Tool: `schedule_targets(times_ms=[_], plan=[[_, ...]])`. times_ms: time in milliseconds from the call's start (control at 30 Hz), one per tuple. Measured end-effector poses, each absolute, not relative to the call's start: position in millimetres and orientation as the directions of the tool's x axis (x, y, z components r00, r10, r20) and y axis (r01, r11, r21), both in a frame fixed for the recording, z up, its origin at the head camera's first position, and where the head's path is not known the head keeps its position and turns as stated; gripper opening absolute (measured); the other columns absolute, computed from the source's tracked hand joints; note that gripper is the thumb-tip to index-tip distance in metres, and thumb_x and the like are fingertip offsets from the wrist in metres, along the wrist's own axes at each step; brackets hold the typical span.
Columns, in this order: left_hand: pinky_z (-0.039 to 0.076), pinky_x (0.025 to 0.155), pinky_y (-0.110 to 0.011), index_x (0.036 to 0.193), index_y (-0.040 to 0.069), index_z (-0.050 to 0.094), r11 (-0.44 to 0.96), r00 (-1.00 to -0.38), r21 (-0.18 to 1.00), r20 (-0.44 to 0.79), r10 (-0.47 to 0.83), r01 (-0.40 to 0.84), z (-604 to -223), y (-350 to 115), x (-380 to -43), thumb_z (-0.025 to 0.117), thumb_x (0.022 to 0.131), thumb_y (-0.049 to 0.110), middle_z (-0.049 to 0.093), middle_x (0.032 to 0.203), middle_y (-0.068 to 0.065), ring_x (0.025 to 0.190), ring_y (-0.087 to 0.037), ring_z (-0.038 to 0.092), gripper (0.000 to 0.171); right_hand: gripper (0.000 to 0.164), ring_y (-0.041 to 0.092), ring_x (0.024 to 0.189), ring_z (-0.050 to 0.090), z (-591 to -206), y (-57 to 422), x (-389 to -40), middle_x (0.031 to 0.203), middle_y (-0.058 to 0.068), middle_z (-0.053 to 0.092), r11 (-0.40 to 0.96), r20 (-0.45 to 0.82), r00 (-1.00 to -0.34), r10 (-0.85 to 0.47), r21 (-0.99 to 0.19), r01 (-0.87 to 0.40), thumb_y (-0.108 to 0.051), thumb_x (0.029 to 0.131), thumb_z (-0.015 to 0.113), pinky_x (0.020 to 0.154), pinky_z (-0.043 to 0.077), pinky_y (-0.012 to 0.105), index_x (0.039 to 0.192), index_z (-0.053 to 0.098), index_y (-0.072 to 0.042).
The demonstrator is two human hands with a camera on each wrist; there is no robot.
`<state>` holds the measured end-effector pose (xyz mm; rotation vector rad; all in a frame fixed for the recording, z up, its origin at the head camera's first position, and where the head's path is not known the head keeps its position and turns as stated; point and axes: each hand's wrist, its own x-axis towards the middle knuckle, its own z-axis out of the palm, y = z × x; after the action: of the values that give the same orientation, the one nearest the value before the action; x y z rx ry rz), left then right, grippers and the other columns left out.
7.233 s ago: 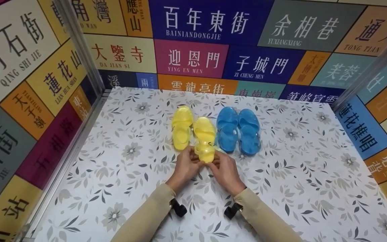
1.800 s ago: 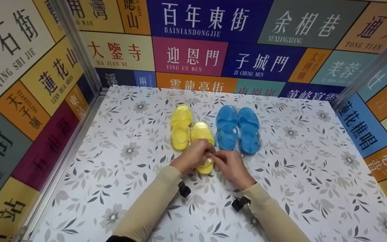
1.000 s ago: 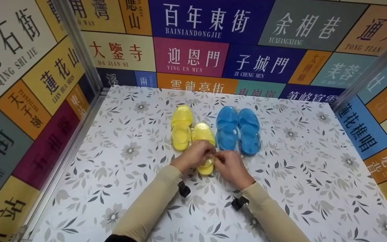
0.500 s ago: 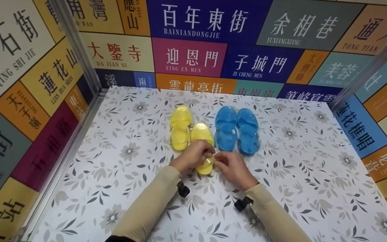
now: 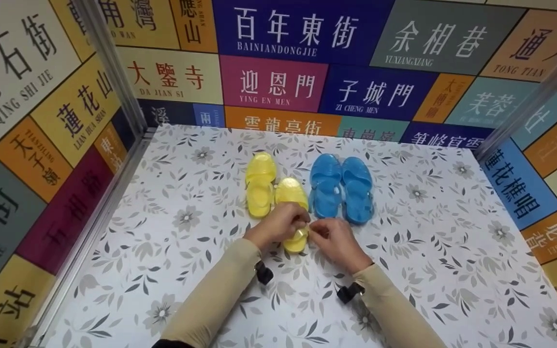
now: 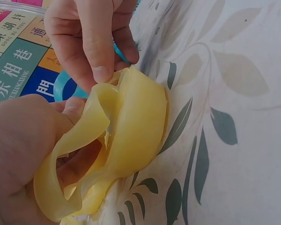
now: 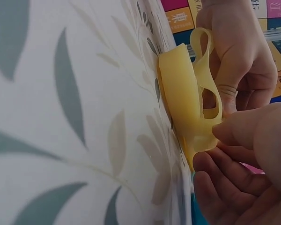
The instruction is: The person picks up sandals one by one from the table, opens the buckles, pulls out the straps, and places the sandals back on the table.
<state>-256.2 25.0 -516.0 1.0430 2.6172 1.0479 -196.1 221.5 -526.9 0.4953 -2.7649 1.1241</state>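
In the head view, a yellow sandal [image 5: 291, 189] lies toe-away on the table, its middle hidden by my left hand [image 5: 279, 223]. That hand grips its strap from above, fingers curled. At the sandal's right side my right hand [image 5: 335, 238] pinches the strap's edge between thumb and finger. Close up in the left wrist view, the yellow heel strap [image 6: 49, 187] stands in a loop above the sole's heel. From the right wrist view, the right thumb [image 7: 239, 129] presses the side of the sandal. The strap's fastening is hidden by the fingers.
A second yellow sandal [image 5: 260, 188] lies just left of the held one. Two blue sandals [image 5: 326, 186] stand side by side to the right. White floral cloth covers the table [image 5: 186, 285], with sign-printed panels [image 5: 273, 82] around its back and sides.
Since the earliest frame the sandal has come slightly toward me. My left hand has moved from its heel to over the strap, my right to its side. The last second shows almost no movement.
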Motion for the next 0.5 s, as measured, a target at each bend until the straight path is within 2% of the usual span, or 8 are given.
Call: schedule_targets(times_ms=[200,500], plan=[[0.057,0.091,-0.03,0.106,0.007,0.079,0.533,-0.761,0.66,0.092,0.642,0.529,-515.5,26.1,-255.2,0.07,0.095,0.0,0.077,0.103,-0.006,0.097,-0.021,0.07,0.016,0.008,0.011,0.08,0.065,-526.6,219.6,-196.0,0.087,-0.005,0.076,0.678,0.217,-0.946,-0.24,-0.661,-0.323,-0.01,0.09,0.078,0.073,0.054,0.029,0.096,0.083,-0.012],[0.057,0.09,-0.029,0.104,0.006,0.08,0.53,-0.75,0.638,0.117,0.651,0.559,-514.1,25.3,-255.9,0.071,0.091,-0.003,0.077,0.102,-0.006,0.097,-0.022,0.071,0.019,0.008,0.014,0.081,0.067,-524.6,217.5,-198.3,0.087,-0.004,0.078,0.686,0.229,-0.942,-0.246,-0.645,-0.336,-0.012,0.089,0.078,0.075,0.055,0.033,0.094,0.084,-0.012]])
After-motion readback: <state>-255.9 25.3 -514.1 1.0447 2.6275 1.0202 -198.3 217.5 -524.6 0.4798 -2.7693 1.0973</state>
